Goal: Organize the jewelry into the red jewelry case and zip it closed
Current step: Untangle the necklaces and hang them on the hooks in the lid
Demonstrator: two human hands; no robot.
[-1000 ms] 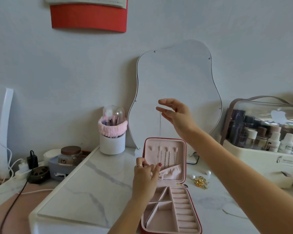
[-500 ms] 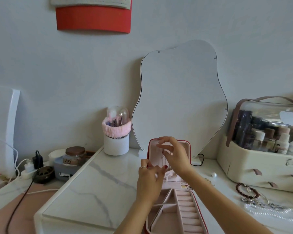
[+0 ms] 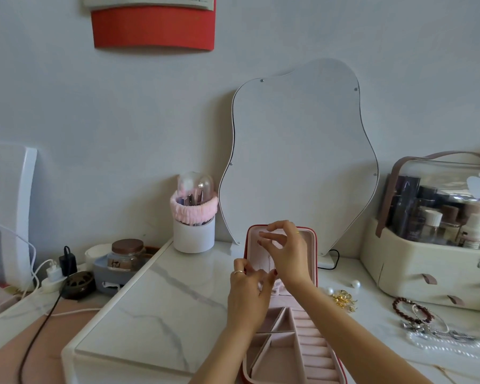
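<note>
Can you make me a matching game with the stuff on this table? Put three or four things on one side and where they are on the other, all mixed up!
Things:
1. red jewelry case
2. glass jar with brown lid
3. dark bead bracelet
4. pink fluffy band

Places:
A. around the top of the white cup
B. open in the middle, both hands at its lid
C. lying on the table at the right, in front of the cream box
D. at the left, near the plugs and cables

Pairs: 1-B, 2-D, 3-C, 4-A
</note>
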